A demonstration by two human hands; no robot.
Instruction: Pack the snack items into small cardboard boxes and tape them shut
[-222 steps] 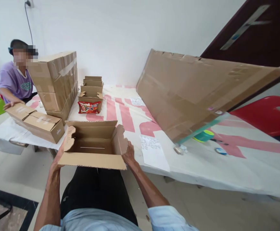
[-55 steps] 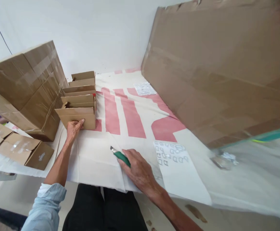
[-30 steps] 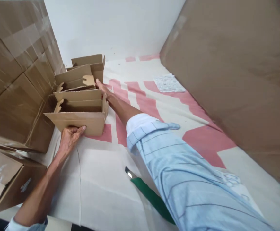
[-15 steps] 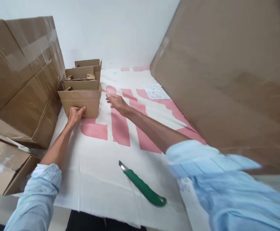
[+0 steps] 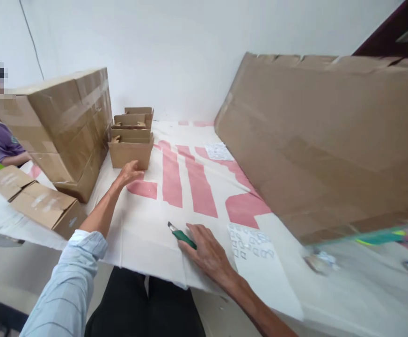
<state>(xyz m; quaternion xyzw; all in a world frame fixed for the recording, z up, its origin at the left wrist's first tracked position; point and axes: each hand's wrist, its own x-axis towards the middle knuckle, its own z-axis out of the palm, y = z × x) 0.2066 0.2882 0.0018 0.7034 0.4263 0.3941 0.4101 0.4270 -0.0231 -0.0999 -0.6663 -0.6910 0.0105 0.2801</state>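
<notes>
My left hand (image 5: 130, 173) is at the lower front of the nearest small cardboard box (image 5: 130, 154), its fingers stretched out and not wrapped round the box. Whether the fingertips touch the cardboard is hard to tell. Behind this box stand more small open-topped cardboard boxes (image 5: 129, 120) in a row, flaps up. Near the table's front edge, my right hand (image 5: 209, 255) lies over a green utility knife (image 5: 184, 238), thumb on one side of the handle and fingers on the other. The blade points forward and left; the handle's rear is hidden under the palm.
Large taped cartons (image 5: 81, 126) are stacked at left, with a flatter carton (image 5: 42, 201) before them. A big cardboard sheet (image 5: 316, 140) leans at right. Printed paper (image 5: 260, 271) and a patterned sheet (image 5: 219, 151) lie on the white cloth (image 5: 148, 229). Another person (image 5: 0, 135) is at far left.
My right hand has come back from beside the small boxes to the utility knife. My left hand has let go of the front box. The view has shifted, showing more of both sides.
</notes>
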